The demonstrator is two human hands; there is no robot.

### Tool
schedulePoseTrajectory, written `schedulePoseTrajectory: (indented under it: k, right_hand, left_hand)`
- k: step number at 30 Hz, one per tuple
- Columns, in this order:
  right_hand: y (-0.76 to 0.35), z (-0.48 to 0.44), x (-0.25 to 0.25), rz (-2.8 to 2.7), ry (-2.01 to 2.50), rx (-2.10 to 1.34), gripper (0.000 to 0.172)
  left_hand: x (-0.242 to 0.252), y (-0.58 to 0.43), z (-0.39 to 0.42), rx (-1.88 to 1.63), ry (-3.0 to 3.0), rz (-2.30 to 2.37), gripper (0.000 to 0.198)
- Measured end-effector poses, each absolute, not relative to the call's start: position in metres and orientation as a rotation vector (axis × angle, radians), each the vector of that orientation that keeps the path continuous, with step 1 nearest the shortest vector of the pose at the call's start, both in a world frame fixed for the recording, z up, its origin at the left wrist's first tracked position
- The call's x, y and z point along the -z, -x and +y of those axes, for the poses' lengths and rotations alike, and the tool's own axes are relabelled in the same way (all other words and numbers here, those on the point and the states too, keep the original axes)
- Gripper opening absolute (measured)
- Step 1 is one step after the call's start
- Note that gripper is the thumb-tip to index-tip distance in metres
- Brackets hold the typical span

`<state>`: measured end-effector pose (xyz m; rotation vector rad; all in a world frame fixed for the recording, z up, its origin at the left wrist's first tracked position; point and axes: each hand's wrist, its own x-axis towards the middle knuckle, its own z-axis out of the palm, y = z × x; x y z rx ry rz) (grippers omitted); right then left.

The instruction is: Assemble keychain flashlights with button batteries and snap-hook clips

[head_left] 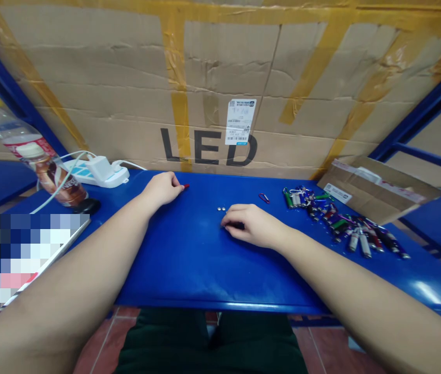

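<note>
My left hand (164, 188) is at the back left of the blue table (189, 270), its thumb and fingers pinched on a small red piece (186, 186). Near the table's middle, my right hand (245, 223) rests with curled fingers; whatever its fingertips hold, if anything, is hidden. Two small silver round pieces (221, 209) lie just beyond the right fingertips. Behind that hand lies a red carabiner clip (264, 198). Several small coloured metal cylinders with clips (337, 221) are heaped to the right.
An open cardboard box (376, 192) stands at the back right. At the left are a white power strip (107, 174) with cables, two bottles (54, 174) and a pixelated flat object (21, 259). A large carton (127, 93) walls off the back.
</note>
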<state>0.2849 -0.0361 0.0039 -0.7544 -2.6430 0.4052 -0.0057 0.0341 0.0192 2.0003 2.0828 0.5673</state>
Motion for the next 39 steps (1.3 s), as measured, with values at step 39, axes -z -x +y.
schedulePoseTrajectory:
  k: [39]
  right_hand:
    - [-0.422, 0.040, 0.001, -2.083, 2.093, 0.037, 0.028]
  left_hand:
    - [-0.007, 0.004, 0.034, -0.500, -2.215, 1.916, 0.018]
